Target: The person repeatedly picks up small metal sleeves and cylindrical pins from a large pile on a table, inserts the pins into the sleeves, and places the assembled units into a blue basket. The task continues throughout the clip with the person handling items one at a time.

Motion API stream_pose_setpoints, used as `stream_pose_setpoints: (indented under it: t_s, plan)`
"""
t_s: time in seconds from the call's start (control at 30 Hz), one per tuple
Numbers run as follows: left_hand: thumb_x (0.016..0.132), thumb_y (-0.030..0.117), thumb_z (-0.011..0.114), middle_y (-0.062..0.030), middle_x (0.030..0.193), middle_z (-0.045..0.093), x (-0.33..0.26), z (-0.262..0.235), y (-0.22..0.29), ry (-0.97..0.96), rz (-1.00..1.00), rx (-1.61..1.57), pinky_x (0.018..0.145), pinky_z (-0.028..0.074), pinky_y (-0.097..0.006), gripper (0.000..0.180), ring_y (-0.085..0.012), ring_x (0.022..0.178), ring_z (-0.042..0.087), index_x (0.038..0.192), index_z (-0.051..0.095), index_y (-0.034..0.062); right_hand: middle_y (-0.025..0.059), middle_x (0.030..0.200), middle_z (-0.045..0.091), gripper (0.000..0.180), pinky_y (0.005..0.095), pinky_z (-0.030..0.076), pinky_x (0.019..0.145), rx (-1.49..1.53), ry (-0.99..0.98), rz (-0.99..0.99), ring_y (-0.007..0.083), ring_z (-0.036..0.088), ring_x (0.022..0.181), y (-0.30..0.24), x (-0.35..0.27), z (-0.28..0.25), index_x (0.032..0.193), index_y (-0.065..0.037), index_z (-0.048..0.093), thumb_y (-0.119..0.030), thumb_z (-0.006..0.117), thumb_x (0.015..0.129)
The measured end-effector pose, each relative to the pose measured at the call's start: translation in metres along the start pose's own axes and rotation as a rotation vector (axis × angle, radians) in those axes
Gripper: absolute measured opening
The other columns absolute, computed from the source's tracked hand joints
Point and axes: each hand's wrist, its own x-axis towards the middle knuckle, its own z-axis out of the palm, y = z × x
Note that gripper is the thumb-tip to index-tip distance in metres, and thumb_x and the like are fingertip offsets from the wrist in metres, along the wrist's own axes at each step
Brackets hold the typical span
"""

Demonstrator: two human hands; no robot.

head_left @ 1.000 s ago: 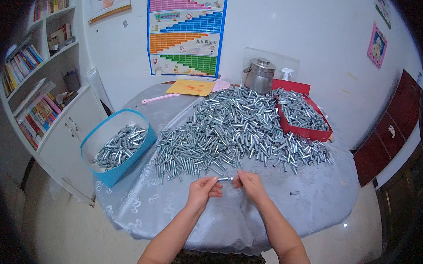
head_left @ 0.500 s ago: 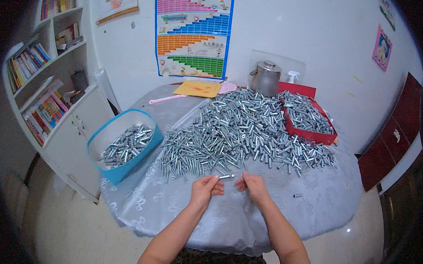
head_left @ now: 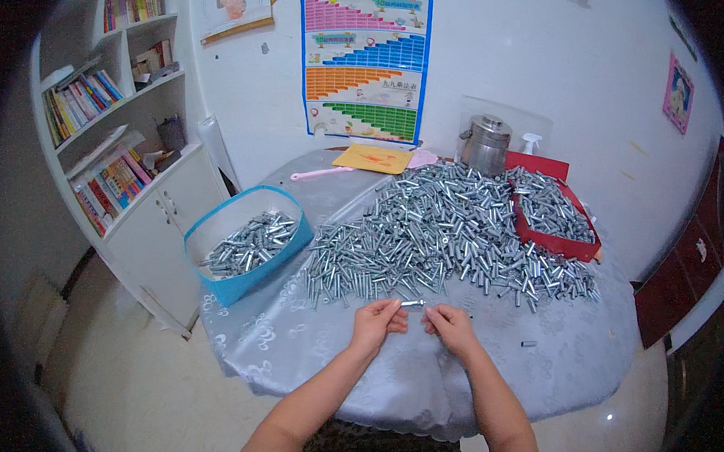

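Note:
Between the thumb and fingers of my left hand (head_left: pixel 375 324) is a shiny metal bolt (head_left: pixel 412 303), held level and pointing right. My right hand (head_left: pixel 452 328) is beside the bolt's right end with its fingertips pinched together. Whatever those fingertips may hold is too small to make out. Just beyond both hands spreads a large heap of metal bolts and sleeves (head_left: pixel 414 244). One loose metal sleeve (head_left: pixel 529 344) lies by itself on the cloth, to the right of my right hand.
A blue-rimmed bin (head_left: pixel 252 278) with metal pieces stands at the left. At the right, a red box (head_left: pixel 556 245) holds more. Behind the heap are a steel canister (head_left: pixel 485 146), a spray bottle (head_left: pixel 532 144), a yellow envelope (head_left: pixel 372 159) and a pink-handled item (head_left: pixel 322 173). A silvery cloth (head_left: pixel 352 394) covers the table.
The whole view has shifted, so everything appears farther right. My right fingertips are drawn closer together beside the bolt's end. My left hand keeps its hold on the bolt.

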Motion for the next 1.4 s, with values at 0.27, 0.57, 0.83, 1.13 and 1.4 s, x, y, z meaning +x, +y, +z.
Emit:
stream_pose_setpoints:
  t_s: [0.27,0.57,0.83,1.13,1.4]
  plan:
    - [0.081,0.013,0.058,-0.0107,0.078,0.061,0.005,-0.031,0.066,0.3,0.378,0.181,0.056,0.05,-0.023,0.022,-0.0136,0.067,0.059,0.095,0.059,-0.0042,0.0059,0.064,0.06,0.028,0.0244,0.044,0.057,-0.002,0.173,-0.041,0.0118,0.056,0.059,0.001,0.0,-0.01,0.08,0.0,0.063,-0.025,0.052,0.085]
    - [0.075,0.007,0.06,-0.0156,0.084,0.063,0.007,-0.143,0.181,0.824,0.854,1.275,0.07,0.045,-0.034,0.019,-0.0274,0.078,0.058,0.092,0.063,-0.0007,0.0071,0.066,0.061,0.023,0.0249,0.044,0.057,-0.068,0.165,-0.099,0.0122,0.058,0.061,-0.009,-0.002,-0.005,0.082,0.0,0.063,-0.022,0.054,0.083]
    - [0.067,0.009,0.065,-0.0103,0.075,0.059,-0.013,-0.114,0.145,0.361,0.9,1.497,0.071,0.043,-0.036,0.01,-0.028,0.079,0.053,0.075,0.062,0.0026,0.0078,0.065,0.062,0.022,0.026,0.044,0.056,-0.113,0.195,-0.122,0.0133,0.058,0.06,-0.01,-0.003,-0.008,0.081,-0.001,0.063,-0.022,0.055,0.082]
    - [0.065,0.013,0.068,-0.0104,0.077,0.056,-0.016,-0.085,0.096,0.062,0.671,1.654,0.073,0.042,-0.037,0.014,-0.0278,0.082,0.051,0.073,0.061,0.003,0.0088,0.068,0.062,0.024,0.0278,0.044,0.058,-0.206,0.199,-0.162,0.017,0.059,0.061,-0.001,0.0,-0.01,0.082,-0.002,0.063,-0.025,0.055,0.081]
    - [0.065,0.007,0.065,-0.0125,0.076,0.057,-0.012,-0.09,0.082,0.118,0.662,1.595,0.072,0.042,-0.039,0.012,-0.031,0.08,0.051,0.073,0.058,0.0011,0.0094,0.072,0.063,0.027,0.0299,0.045,0.06,-0.25,0.196,-0.152,0.0202,0.06,0.064,-0.009,-0.004,-0.014,0.083,-0.003,0.064,-0.028,0.055,0.081]
